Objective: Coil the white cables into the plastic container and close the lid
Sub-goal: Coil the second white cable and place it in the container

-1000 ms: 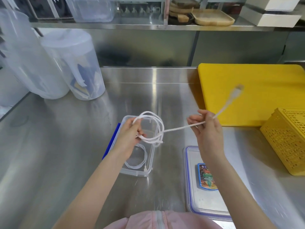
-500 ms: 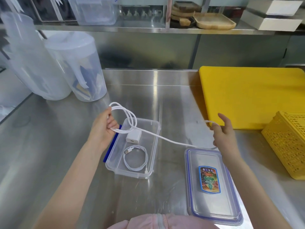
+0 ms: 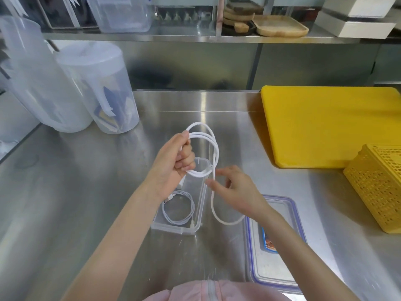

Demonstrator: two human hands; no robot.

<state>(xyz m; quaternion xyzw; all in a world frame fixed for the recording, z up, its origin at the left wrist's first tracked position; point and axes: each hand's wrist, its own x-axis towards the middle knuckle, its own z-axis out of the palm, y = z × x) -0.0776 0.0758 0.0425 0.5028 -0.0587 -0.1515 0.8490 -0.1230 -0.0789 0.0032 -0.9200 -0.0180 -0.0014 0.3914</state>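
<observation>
My left hand (image 3: 173,161) is shut on several loops of a white cable (image 3: 213,146), held above the clear plastic container (image 3: 200,200). My right hand (image 3: 236,190) has the cable's loose tail running through its fingers; the tail hangs in a curve down to the steel counter and back up under the palm. Inside the container lie a thinner coiled white cable (image 3: 178,210) and a white charger block (image 3: 181,182), mostly hidden by my left hand. The lid (image 3: 295,218), clear with a blue rim and a coloured sticker, lies flat to the container's right.
A yellow cutting board (image 3: 329,127) and a yellow mesh basket (image 3: 377,187) sit on the right of the steel counter (image 3: 86,192). Two clear plastic pitchers (image 3: 97,88) stand at the back left. A shelf above holds a clear tub and wooden trays.
My left hand swung back over the container with a bigger bundle of loops. My right hand came in from the right and now guides the shortened tail close to the coil.
</observation>
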